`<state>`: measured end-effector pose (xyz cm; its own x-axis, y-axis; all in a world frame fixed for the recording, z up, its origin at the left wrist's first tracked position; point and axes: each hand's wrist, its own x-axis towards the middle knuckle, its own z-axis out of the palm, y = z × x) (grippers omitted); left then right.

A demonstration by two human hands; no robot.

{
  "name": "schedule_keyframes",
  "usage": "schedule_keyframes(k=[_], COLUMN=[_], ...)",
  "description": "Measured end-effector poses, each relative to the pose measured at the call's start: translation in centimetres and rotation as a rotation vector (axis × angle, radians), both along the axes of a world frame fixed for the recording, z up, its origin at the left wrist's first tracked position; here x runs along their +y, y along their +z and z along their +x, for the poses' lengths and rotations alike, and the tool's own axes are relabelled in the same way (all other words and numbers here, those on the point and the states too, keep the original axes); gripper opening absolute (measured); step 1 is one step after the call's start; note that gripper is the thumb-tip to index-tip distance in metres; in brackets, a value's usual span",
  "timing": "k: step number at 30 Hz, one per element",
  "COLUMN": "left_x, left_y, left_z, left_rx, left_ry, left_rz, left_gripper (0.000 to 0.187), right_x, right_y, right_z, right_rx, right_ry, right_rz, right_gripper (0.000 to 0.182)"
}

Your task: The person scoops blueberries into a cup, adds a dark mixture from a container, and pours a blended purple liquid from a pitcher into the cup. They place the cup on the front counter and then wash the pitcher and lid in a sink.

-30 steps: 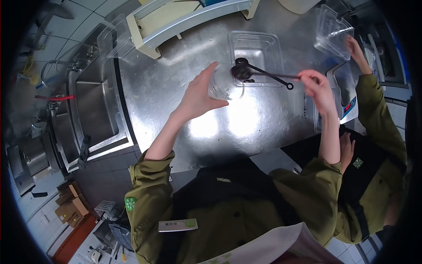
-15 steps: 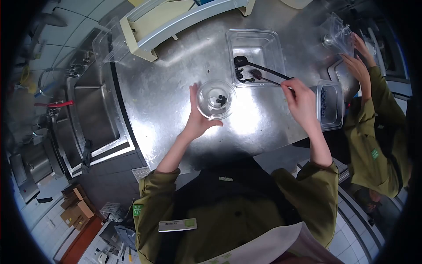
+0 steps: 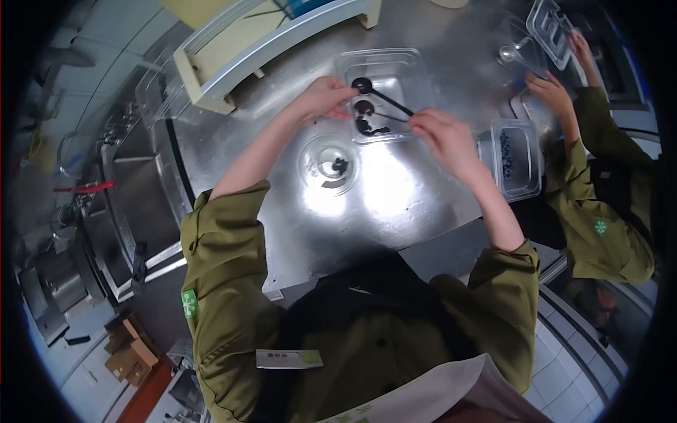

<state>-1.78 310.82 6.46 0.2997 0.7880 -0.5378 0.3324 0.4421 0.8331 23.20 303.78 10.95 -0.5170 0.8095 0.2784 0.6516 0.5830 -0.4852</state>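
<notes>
My left hand (image 3: pixel 326 99) is at the left rim of a clear rectangular plastic container (image 3: pixel 417 70), fingers closed over its edge with the fingertips beside a spoon bowl. Across the container, my right hand (image 3: pixel 446 139) grips the handles of a black spoon (image 3: pixel 386 101) and a second dark spoon (image 3: pixel 363 108). Both spoon bowls are over the container's left side. Dark, glossy pieces (image 3: pixel 367 127) lie in its lower left corner. A clear round cup (image 3: pixel 307 168), standing on the steel table below my left hand, has a small cluster of dark pieces (image 3: pixel 339 166) inside.
A second clear container (image 3: pixel 522 189) with dark pieces is at the right. Beyond it, a co-worker's hands (image 3: pixel 553 93) hold a clear lid-like piece (image 3: pixel 550 32). A cream rack (image 3: pixel 211 70) stands at the back left. Steel sinks (image 3: pixel 141 197) adjoin the table (image 3: pixel 282 233).
My left hand has let go of the round cup and moved up to the container's left rim. My right hand has shifted left, and the spoon bowls now sit nearer the container's left wall.
</notes>
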Motion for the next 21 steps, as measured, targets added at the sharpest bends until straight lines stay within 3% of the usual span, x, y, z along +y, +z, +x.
schedule_keyframes(k=[3, 9, 12, 15, 18, 21], left_x=[0.5, -1.6, -1.8, -1.8, -2.1, -2.0], left_y=[-0.4, 2.5, 2.6, 2.6, 3.3, 3.8], left_z=[0.5, 1.1, 1.0, 1.4, 2.1, 2.5], left_rx=[-0.131, -0.219, -0.211, -0.214, -0.243, -0.245], left_ry=[0.002, 0.073, 0.095, 0.109, 0.164, 0.173], left_rz=[-0.131, -0.087, -0.06, -0.062, -0.038, 0.028], left_gripper=[0.019, 0.016, 0.017, 0.018, 0.018, 0.02], right_x=[-0.9, -1.4, -2.8, -3.0, -3.2, -4.0], right_y=[2.5, 0.7, 1.7, 2.8, 1.3, 0.3], right_z=[0.9, 1.8, 2.1, 2.6, 2.3, 1.4], right_rx=[-0.036, 0.041, 0.052, -0.043, -0.174, 0.03], right_ry=[0.036, -0.013, -0.029, -0.16, -0.185, -0.193], right_rz=[-0.156, 0.036, -0.019, 0.118, 0.142, 0.065], right_gripper=[0.01, 0.017, 0.017, 0.009, 0.013, 0.009])
